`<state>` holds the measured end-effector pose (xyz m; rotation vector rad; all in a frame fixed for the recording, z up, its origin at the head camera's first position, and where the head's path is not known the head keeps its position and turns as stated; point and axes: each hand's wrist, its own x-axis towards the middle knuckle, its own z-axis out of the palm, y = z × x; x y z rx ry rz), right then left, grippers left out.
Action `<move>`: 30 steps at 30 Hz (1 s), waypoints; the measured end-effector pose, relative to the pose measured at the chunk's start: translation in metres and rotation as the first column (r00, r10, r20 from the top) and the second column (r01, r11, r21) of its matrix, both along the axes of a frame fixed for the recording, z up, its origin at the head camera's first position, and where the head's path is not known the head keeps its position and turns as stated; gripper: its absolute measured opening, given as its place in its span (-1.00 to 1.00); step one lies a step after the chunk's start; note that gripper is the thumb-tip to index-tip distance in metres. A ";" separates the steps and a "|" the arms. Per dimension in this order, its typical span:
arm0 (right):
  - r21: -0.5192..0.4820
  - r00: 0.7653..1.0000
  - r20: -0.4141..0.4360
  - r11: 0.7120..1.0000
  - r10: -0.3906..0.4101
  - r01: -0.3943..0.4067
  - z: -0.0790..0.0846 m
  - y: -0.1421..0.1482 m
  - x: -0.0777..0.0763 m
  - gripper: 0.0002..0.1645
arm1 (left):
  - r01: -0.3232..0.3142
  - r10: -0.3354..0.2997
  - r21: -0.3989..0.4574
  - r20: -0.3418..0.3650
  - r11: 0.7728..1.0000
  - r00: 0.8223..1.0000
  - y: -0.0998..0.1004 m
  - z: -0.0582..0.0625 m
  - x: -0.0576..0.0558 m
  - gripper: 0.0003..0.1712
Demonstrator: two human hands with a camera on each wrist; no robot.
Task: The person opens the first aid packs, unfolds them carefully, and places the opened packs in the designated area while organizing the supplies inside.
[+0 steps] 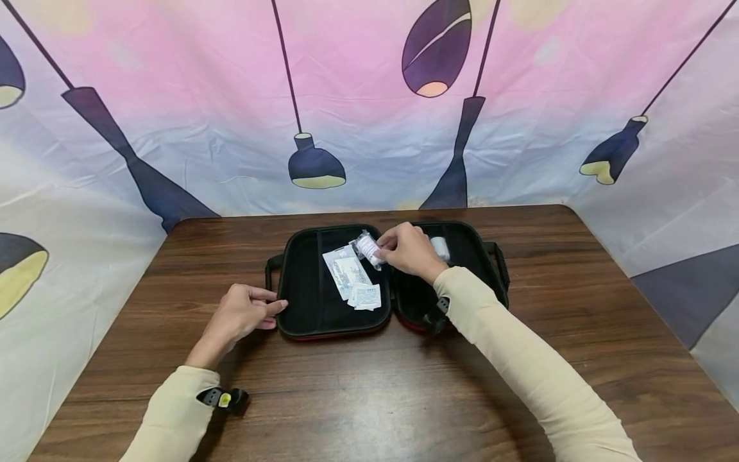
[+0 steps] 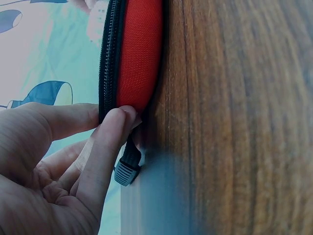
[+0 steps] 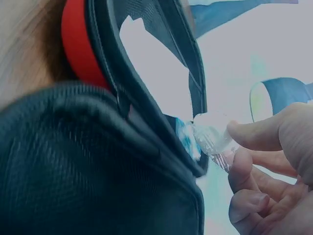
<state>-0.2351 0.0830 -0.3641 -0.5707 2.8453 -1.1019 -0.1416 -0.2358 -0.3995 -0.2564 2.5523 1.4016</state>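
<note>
A black-lined zippered case (image 1: 301,282) with a red outside lies unfolded on the table. At its front left corner my left hand (image 1: 239,313) pinches the rim; the left wrist view shows thumb and fingers at the zipper and red side (image 2: 139,54). Over the left half, my right hand (image 1: 411,250) holds a white bandage roll in clear wrapping (image 1: 367,248) between thumb and fingertips. Beneath and beside it lie a large white printed packet (image 1: 344,266) and several small white packets (image 1: 365,297). A white roll (image 1: 440,248) sits in the right half, partly behind my right hand.
The brown wooden table (image 1: 369,398) extends around the case. Black handles (image 1: 274,269) stick out at the case's two outer sides. A patterned cloth (image 1: 242,128) hangs behind the table's back edge.
</note>
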 end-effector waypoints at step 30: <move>0.016 0.984 0.015 0.984 -0.175 0.175 -0.001 0.131 0.032 -0.71 | -0.001 0.001 -0.008 0.017 1.000 1.000 -0.001 0.000 0.001 -0.44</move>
